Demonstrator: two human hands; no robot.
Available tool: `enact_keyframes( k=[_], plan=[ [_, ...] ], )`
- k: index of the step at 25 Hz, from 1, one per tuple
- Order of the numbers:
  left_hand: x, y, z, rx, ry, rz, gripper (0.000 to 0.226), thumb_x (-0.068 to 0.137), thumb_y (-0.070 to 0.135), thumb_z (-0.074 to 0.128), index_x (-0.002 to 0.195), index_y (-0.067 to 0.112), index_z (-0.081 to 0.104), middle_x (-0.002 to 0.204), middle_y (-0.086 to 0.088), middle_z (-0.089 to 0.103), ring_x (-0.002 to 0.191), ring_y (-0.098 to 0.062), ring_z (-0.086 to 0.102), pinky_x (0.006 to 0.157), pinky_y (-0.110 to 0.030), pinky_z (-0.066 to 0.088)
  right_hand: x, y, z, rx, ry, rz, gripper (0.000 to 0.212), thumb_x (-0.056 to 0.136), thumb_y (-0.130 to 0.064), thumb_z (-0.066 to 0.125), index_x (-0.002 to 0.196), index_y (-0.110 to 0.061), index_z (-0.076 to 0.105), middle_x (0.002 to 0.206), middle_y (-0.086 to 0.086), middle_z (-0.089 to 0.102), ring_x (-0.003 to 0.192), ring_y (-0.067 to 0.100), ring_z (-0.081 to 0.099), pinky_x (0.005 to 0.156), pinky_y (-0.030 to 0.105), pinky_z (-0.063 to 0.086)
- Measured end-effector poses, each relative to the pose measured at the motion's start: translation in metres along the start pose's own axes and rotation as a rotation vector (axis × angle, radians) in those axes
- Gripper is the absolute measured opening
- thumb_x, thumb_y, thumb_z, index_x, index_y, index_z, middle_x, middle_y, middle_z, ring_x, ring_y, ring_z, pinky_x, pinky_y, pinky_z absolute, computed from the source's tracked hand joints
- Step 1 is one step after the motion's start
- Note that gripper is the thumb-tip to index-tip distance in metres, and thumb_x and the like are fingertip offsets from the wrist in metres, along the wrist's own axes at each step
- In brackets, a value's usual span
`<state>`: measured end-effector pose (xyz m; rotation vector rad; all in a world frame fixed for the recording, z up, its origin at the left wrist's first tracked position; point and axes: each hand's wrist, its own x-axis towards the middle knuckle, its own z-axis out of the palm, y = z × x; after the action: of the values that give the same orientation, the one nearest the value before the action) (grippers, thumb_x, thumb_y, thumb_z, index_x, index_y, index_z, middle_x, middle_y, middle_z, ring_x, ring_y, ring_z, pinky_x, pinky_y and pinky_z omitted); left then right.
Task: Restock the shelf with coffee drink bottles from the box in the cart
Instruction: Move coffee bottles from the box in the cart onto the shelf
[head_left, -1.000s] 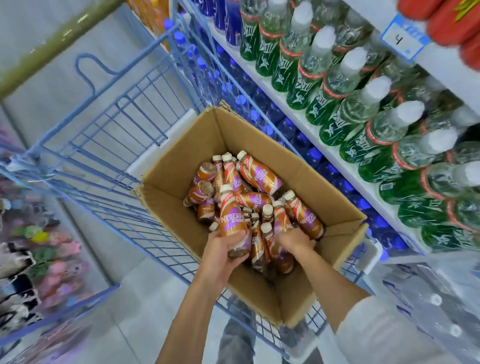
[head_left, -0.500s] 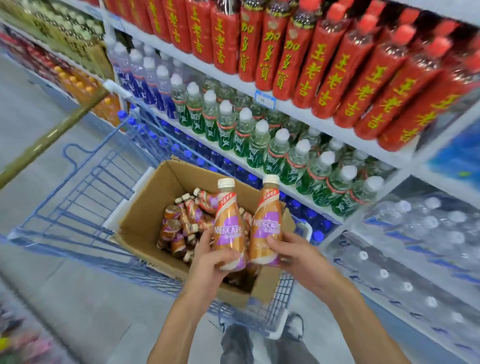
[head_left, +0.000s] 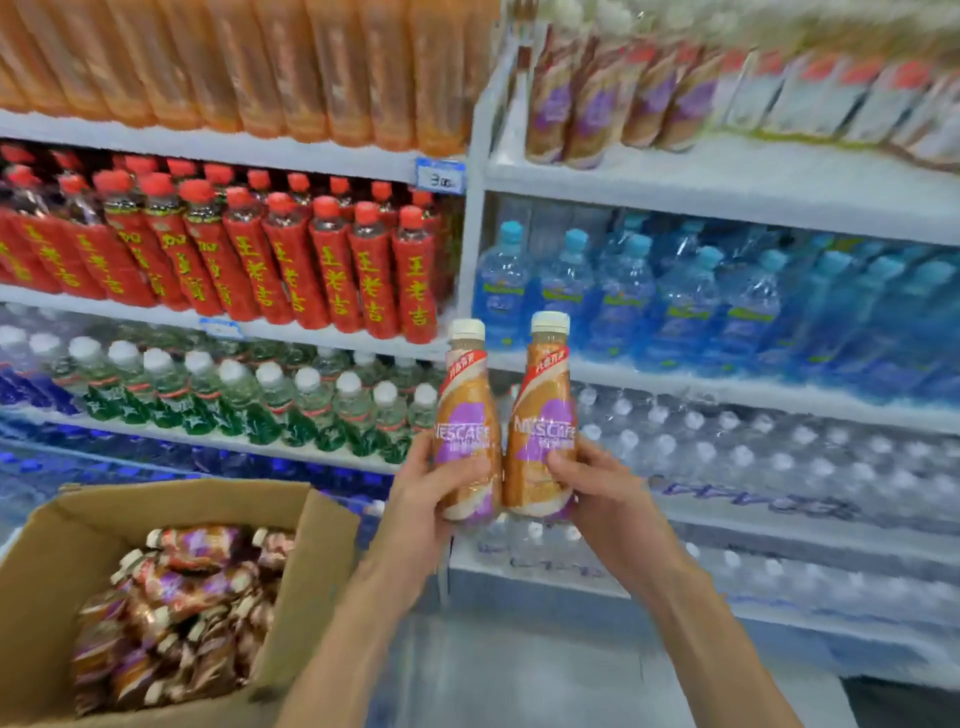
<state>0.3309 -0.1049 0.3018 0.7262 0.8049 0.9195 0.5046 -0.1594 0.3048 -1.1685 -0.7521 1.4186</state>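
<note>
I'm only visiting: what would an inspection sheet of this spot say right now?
Surface: white shelf, upper right, carrying shelved coffee bottles.
Job's things: left bottle and right bottle upright, side by side; cardboard box, lower left, with loose bottles lying inside.
Clutter: nothing seen.
Hands: left hand grips the left bottle; right hand grips the right bottle.
Cables: nothing seen.
Surroundings: red bottles, green bottles, blue water bottles on neighbouring shelves.

White shelves (head_left: 727, 176) hold red bottles (head_left: 291, 265) and blue water bottles (head_left: 623, 301) above grey floor (head_left: 519, 670).
</note>
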Motion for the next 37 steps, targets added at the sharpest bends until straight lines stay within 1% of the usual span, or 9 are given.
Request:
enact_keyframes(
  k=[2,5,7,11,15,18,22,33,37],
  plan=[
    [0.004,-0.017,0.057,0.008,-0.024,0.002,0.054,0.059,0.011,0.073,0.112,0.011,0.062,0.085,-0.003,0.074,0.07,-0.017,0.07,0.065,-0.035,0.059,-0.017,-0.024,-0.046,-0.004,0.048,-0.056,0.051,0.063,-0.028,0.077,0.11,-0.011,0.072,0.098,0.008,0.074,0.093,0.028,0.067,0.094,0.047,0.051],
    [0.01,-0.039,0.128,0.014,-0.06,0.009,0.046,0.063,0.014,0.07,0.108,0.013,0.063,0.083,-0.002,0.074,0.071,-0.018,0.07,0.074,-0.042,0.06,-0.036,-0.054,-0.105,0.038,0.152,-0.11,0.07,0.057,-0.034,0.077,0.119,-0.004,0.068,0.101,0.013,0.071,0.102,0.033,0.06,0.105,0.061,0.039],
    [0.014,-0.049,0.163,0.023,-0.093,0.01,0.045,0.064,0.015,0.071,0.108,0.013,0.063,0.085,-0.003,0.074,0.076,-0.019,0.07,0.081,-0.048,0.057,-0.046,-0.069,-0.136,0.064,0.206,-0.137,0.077,0.057,-0.034,0.077,0.124,0.001,0.064,0.105,0.018,0.068,0.105,0.037,0.057,0.101,0.059,0.039],
    [0.029,-0.058,0.214,0.112,-0.175,0.022,0.056,0.065,0.018,0.073,0.119,0.008,0.062,0.097,-0.008,0.074,0.082,-0.021,0.073,0.068,-0.04,0.06,-0.055,-0.092,-0.184,0.055,0.252,-0.204,0.062,0.07,-0.026,0.071,0.125,0.001,0.064,0.11,0.018,0.07,0.107,0.036,0.062,0.112,0.061,0.036],
    [0.058,-0.058,0.248,0.156,-0.211,0.034,0.061,0.065,0.021,0.074,0.123,0.008,0.06,0.095,-0.005,0.074,0.079,-0.018,0.072,0.066,-0.035,0.059,-0.042,-0.117,-0.209,0.008,0.269,-0.249,0.073,0.059,-0.035,0.076,0.123,-0.001,0.066,0.106,0.014,0.071,0.101,0.032,0.064,0.098,0.053,0.048],
    [0.089,-0.055,0.263,0.15,-0.228,0.056,0.058,0.065,0.021,0.076,0.12,0.011,0.061,0.096,-0.002,0.075,0.081,-0.018,0.073,0.067,-0.036,0.059,-0.019,-0.135,-0.225,-0.03,0.276,-0.285,0.056,0.063,-0.031,0.074,0.113,-0.005,0.07,0.096,0.009,0.074,0.088,0.024,0.069,0.077,0.035,0.056],
    [0.137,-0.039,0.276,0.141,-0.262,0.123,0.048,0.066,0.015,0.076,0.111,0.011,0.063,0.093,-0.003,0.075,0.081,-0.019,0.073,0.069,-0.033,0.059,0.026,-0.158,-0.235,-0.094,0.292,-0.322,0.023,0.069,-0.031,0.074,0.09,-0.024,0.078,0.089,0.001,0.076,0.081,0.016,0.071,0.077,0.036,0.053],
    [0.278,0.054,0.277,0.284,-0.238,0.341,0.047,0.074,0.035,0.081,0.117,0.016,0.071,0.111,-0.008,0.076,0.108,-0.03,0.07,0.098,-0.047,0.052,0.168,-0.238,-0.206,-0.237,0.305,-0.445,0.029,0.091,-0.029,0.072,0.118,-0.022,0.065,0.102,-0.003,0.077,0.089,0.014,0.074,0.067,0.018,0.054],
    [0.309,0.075,0.282,0.374,-0.176,0.426,0.03,0.08,0.026,0.078,0.109,0.021,0.071,0.103,0.003,0.078,0.099,-0.016,0.073,0.081,-0.025,0.056,0.212,-0.264,-0.206,-0.307,0.322,-0.495,0.035,0.086,-0.027,0.078,0.119,-0.023,0.066,0.111,0.0,0.073,0.096,0.017,0.073,0.069,0.021,0.057]
  ],
)
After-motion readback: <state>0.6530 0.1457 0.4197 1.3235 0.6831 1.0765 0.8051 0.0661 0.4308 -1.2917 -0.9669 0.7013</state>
